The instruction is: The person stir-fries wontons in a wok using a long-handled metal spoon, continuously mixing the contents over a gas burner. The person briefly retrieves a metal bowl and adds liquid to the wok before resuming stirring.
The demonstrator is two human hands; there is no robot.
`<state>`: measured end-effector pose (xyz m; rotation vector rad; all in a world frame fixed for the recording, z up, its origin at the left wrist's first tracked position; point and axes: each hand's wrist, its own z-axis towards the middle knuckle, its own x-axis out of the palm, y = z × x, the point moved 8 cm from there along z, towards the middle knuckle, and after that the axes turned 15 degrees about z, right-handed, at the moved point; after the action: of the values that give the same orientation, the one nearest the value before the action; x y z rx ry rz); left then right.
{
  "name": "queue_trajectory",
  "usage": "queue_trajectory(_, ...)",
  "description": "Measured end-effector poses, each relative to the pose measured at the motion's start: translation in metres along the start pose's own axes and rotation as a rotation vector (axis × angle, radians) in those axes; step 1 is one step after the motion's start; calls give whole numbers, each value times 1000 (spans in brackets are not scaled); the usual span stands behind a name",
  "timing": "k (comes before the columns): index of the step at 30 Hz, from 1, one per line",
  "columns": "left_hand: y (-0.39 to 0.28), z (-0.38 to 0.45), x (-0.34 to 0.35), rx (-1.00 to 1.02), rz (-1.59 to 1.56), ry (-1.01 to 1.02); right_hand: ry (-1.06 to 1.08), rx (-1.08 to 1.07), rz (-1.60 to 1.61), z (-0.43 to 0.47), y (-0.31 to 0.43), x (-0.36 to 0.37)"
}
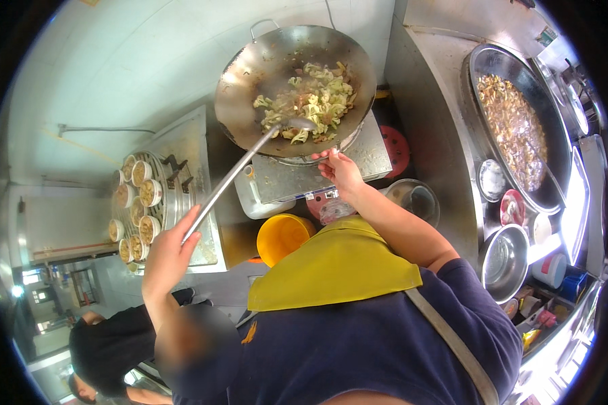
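Note:
A large steel wok (235, 109) sits on a burner stand before me, holding chopped cauliflower (329, 96) mixed with small browned pieces. My left hand (169, 255) grips the end of a long metal ladle (230, 174), whose bowl rests among the cauliflower near the wok's near side. At the near rim, my right hand (340, 172) has its fingers curled around the wok's wire loop handle, partly hiding it. Faint steam hangs over the food.
Bowls of food (149, 192) stand on a round steamer rack at left. A yellow bucket (283, 238) and a white plastic jug (256, 195) are below the wok. A big pan of chopped food (511, 121) and a steel bowl (504, 263) lie right. Another person (111, 349) is at lower left.

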<state>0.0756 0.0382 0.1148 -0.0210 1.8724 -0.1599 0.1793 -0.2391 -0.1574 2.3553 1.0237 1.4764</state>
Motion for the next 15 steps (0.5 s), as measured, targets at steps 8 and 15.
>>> queue_trajectory(8, -48, 75, 80, -142, 221, -92, -41, -26, 12, -1, -1, 0)
queue_trajectory(15, 4, 64, 70, -157, -131, -220, -31, 3, -3, 1, 1, 1)
